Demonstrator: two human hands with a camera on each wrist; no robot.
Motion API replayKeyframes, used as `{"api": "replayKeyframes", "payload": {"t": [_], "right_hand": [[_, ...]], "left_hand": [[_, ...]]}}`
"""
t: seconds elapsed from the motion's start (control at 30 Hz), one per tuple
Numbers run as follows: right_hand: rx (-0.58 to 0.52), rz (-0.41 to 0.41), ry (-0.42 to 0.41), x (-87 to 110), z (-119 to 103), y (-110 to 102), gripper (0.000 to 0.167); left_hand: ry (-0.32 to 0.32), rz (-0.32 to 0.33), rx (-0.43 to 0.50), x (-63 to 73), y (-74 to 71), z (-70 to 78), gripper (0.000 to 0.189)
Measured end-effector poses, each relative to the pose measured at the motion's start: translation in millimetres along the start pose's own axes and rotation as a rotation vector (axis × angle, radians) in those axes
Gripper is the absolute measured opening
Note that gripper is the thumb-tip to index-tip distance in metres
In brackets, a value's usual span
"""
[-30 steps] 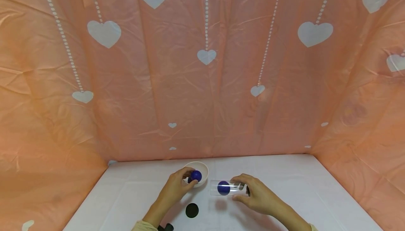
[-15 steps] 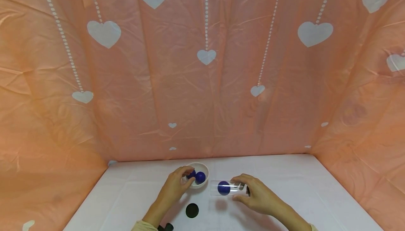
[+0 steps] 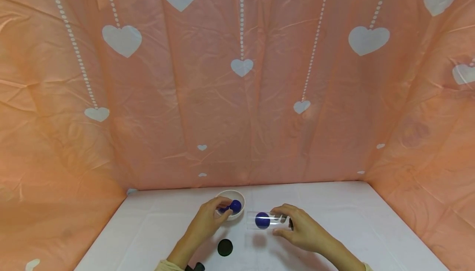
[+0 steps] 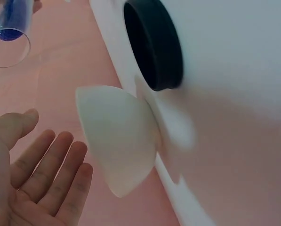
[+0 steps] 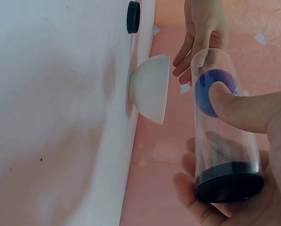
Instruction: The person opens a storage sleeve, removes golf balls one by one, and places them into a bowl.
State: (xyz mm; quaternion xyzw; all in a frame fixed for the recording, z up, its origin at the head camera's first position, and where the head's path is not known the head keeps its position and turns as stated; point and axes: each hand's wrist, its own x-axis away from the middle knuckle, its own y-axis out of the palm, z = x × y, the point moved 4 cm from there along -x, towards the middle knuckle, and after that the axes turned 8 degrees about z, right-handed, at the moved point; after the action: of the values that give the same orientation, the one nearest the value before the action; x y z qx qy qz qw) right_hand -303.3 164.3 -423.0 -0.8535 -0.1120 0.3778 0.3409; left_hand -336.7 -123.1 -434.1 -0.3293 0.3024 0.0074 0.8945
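Above the rim of a small white bowl, my left hand hovers with its fingers extended. No ball shows in the palm of that left hand in the left wrist view. Two blue balls sit in the bowl: one blue ball shows clearly, the other is partly behind the fingers. On the right, my right hand grips a clear tube lying sideways in the head view. Inside the tube is one blue ball, and a black cap covers its hand-side end. The tube's other end is uncovered and faces the bowl.
A round black cap lies on the white table in front of the bowl. A small dark object sits at the lower edge by the left forearm. Peach sheeting with white hearts closes off the back and sides.
The blue balls by my left fingers have shifted about; one that overlapped the fingertips a second ago now shows farther right, in the bowl. My right hand and the tube stay in place.
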Motion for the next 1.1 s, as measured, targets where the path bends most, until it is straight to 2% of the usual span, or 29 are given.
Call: {"api": "replayKeyframes", "payload": {"t": [0.33, 0.57, 0.67, 0.93, 1.1], "right_hand": [[-0.008, 0.008, 0.007, 0.4, 1, -1, 0.038], [0.001, 0.007, 0.016, 0.1, 1, 0, 0.038], [-0.001, 0.001, 0.028, -0.3, 2, 0, 0.037], [-0.004, 0.001, 0.022, -0.6, 1, -1, 0.038], [0.007, 0.004, 0.013, -0.5, 1, -1, 0.039]], "left_hand": [[0.033, -0.046, 0.151, 0.6, 7.5, 6.1, 0.025], [-0.025, -0.162, 0.298, 2.1, 11.9, 8.8, 0.026], [-0.052, -0.200, 0.329, 3.5, 13.1, 11.2, 0.028], [-0.026, -0.233, 0.353, 7.0, 19.1, 17.2, 0.030], [-0.041, -0.262, 0.368, 8.8, 22.9, 18.4, 0.032]]}}
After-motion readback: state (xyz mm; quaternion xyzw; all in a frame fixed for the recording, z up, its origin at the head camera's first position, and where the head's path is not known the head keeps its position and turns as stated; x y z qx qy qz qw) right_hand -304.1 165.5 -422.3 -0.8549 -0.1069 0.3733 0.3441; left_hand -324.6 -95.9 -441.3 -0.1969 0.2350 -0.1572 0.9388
